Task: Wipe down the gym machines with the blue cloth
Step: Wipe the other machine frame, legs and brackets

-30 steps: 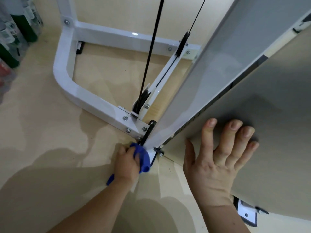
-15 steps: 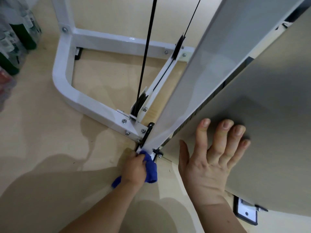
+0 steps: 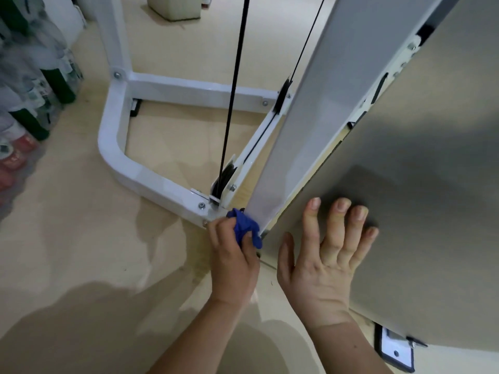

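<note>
We see the left hand [image 3: 232,263] low near the floor [image 3: 81,252], its forearm rising from the bottom edge of the view and slanting up to the right. Its fingers are curled round the bunched blue cloth [image 3: 244,228], knuckles toward us. The cloth is pressed against the foot of the white upright post [image 3: 324,103], where the post meets the white base frame [image 3: 129,163]. Some of the cloth shows above and to the right of the fingers.

Just beside it, the right hand [image 3: 321,273] lies flat on the grey panel [image 3: 418,211]. Its fingers are straight, slightly spread and pointing up, and the thumb reaches out toward the panel's near edge. It has hold of nothing. We see the wrist bent back and the forearm running down to the lower right.

A black cable [image 3: 232,98] runs down to a pulley [image 3: 226,176] in the frame just above the cloth. Wrapped bottles [image 3: 32,85] stand well apart at the left edge.
</note>
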A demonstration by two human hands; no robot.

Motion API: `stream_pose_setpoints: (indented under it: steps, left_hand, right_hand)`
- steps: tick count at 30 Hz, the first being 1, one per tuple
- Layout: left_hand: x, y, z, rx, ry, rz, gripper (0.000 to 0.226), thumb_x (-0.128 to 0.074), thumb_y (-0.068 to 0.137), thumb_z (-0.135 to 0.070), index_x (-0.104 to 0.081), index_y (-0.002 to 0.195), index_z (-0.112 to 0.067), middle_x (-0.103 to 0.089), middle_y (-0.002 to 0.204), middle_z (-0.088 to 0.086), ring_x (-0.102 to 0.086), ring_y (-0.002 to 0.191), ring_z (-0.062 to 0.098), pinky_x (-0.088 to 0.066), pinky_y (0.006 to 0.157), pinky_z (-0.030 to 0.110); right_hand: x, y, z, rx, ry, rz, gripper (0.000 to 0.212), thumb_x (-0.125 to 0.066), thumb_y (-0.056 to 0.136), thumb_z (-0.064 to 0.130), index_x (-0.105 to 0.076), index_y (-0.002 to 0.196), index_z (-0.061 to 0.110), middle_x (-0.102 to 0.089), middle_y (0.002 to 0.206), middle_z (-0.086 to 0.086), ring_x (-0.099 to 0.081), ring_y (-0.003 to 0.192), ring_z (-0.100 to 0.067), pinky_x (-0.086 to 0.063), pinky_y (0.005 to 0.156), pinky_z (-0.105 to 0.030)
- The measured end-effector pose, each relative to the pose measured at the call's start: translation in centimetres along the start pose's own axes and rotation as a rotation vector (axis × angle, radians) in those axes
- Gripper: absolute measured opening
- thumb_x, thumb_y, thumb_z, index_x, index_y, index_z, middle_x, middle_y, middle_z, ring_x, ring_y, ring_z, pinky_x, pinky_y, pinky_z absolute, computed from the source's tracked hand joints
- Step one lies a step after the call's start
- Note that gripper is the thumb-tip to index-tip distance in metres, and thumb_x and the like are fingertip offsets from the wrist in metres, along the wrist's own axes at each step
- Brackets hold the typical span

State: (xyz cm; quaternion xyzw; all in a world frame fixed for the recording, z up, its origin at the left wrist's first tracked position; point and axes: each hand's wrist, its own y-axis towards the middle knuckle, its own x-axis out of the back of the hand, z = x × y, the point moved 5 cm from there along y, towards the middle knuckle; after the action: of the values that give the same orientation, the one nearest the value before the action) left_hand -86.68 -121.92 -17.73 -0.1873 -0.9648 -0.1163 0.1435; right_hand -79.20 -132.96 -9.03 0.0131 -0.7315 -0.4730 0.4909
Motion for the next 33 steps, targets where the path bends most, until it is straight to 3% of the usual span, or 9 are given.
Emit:
stream_pose_setpoints:
  steps: [4, 9, 11, 13, 18, 22, 25, 29, 33]
  left_hand:
    - [1.3, -0.7, 6.1, 0.317, 0.035, 0.057, 0.011, -0.054, 0.1, -0.002, -0.052, 0.106, -0.011, -0.052, 0.106, 0.005, -0.059, 0.089, 0.004, -0.044, 0.072, 0.011]
    - [0.1, 0.1, 1.7, 0.108, -0.03, -0.09, 0.02, -0.052, 0.101, -0.005, -0.05, 0.116, -0.017, -0.047, 0.111, -0.003, -0.05, 0.096, 0.0, -0.042, 0.084, 0.007]
    - [-1.9, -0.9, 3.5, 0.202, -0.031, 0.072, 0.02, -0.052, 0.098, -0.002, -0.051, 0.105, -0.02, -0.05, 0.104, -0.001, -0.05, 0.087, 0.002, -0.046, 0.081, 0.011]
    - [-3.0, -2.6, 6.7, 0.328, -0.003, 0.402, 0.025, -0.048, 0.093, -0.002, -0.047, 0.088, -0.026, -0.053, 0.089, 0.005, -0.052, 0.077, 0.015, -0.053, 0.08, 0.035]
    - [3.2, -2.2, 8.9, 0.328, 0.31, 0.546, 0.018, -0.048, 0.097, -0.009, -0.051, 0.098, -0.026, -0.057, 0.098, -0.005, -0.058, 0.092, 0.014, -0.039, 0.075, 0.02]
    - [8.1, 2.2, 3.8, 0.23, 0.531, 0.657, 0.015, -0.051, 0.1, -0.019, -0.053, 0.105, -0.033, -0.064, 0.1, -0.006, -0.065, 0.093, 0.021, -0.042, 0.068, 0.017]
    - [11.5, 6.8, -1.3, 0.181, 0.756, 0.786, 0.012, -0.053, 0.098, -0.028, -0.054, 0.11, -0.03, -0.069, 0.107, 0.002, -0.067, 0.091, 0.025, -0.052, 0.073, 0.028]
    - [14.2, 10.8, -5.3, -0.02, 0.913, 0.899, 0.017, -0.058, 0.097, -0.03, -0.055, 0.113, -0.024, -0.064, 0.106, -0.005, -0.061, 0.096, 0.022, -0.049, 0.084, 0.036]
    - [14.4, 11.1, -2.3, 0.007, 0.639, 0.744, 0.012, -0.06, 0.094, -0.019, -0.052, 0.099, -0.027, -0.06, 0.093, -0.011, -0.059, 0.086, 0.01, -0.042, 0.073, 0.025]
  right_hand:
    - [0.4, -0.6, -0.4, 0.022, -0.003, 0.025, 0.092, -0.071, 0.082, 0.025, -0.025, 0.161, 0.014, 0.003, 0.171, -0.01, 0.007, 0.159, -0.031, 0.0, 0.126, -0.058]
    - [0.4, -0.3, -0.3, 0.033, -0.014, 0.052, 0.094, -0.07, 0.081, 0.026, -0.024, 0.162, 0.013, 0.008, 0.172, -0.008, 0.008, 0.159, -0.032, 0.001, 0.126, -0.058]
    - [0.5, -0.4, -0.1, 0.033, -0.002, 0.081, 0.097, -0.072, 0.079, 0.025, -0.024, 0.162, 0.013, 0.004, 0.171, -0.011, 0.009, 0.159, -0.032, 0.001, 0.126, -0.058]
    - [0.7, -0.6, -0.2, 0.051, 0.006, 0.084, 0.097, -0.072, 0.078, 0.025, -0.025, 0.162, 0.012, 0.003, 0.172, -0.01, 0.008, 0.159, -0.033, 0.0, 0.126, -0.058]
    - [2.3, -0.1, 0.8, -0.022, 0.198, 0.11, 0.09, -0.073, 0.076, 0.016, -0.036, 0.156, 0.002, -0.008, 0.168, -0.02, 0.004, 0.158, -0.039, -0.004, 0.125, -0.063]
    - [4.5, -0.3, 5.8, 0.1, 0.691, 0.306, 0.075, -0.073, 0.081, 0.013, -0.047, 0.151, 0.004, -0.027, 0.164, -0.019, -0.021, 0.155, -0.038, -0.028, 0.122, -0.054]
    - [3.4, -0.2, 6.9, -0.12, 0.835, 0.514, 0.046, -0.064, 0.09, 0.019, -0.06, 0.136, 0.021, -0.055, 0.141, -0.002, -0.055, 0.132, -0.026, -0.057, 0.093, -0.042]
    - [1.6, 0.0, 8.6, -0.323, 0.813, 0.816, 0.029, -0.051, 0.099, 0.031, -0.065, 0.123, 0.032, -0.068, 0.116, 0.014, -0.064, 0.108, -0.01, -0.055, 0.087, -0.034]
    - [-0.9, -0.7, 9.5, -0.461, 0.825, 0.959, 0.027, -0.05, 0.1, 0.032, -0.065, 0.123, 0.031, -0.066, 0.095, 0.019, -0.064, 0.092, -0.001, -0.055, 0.083, -0.031]
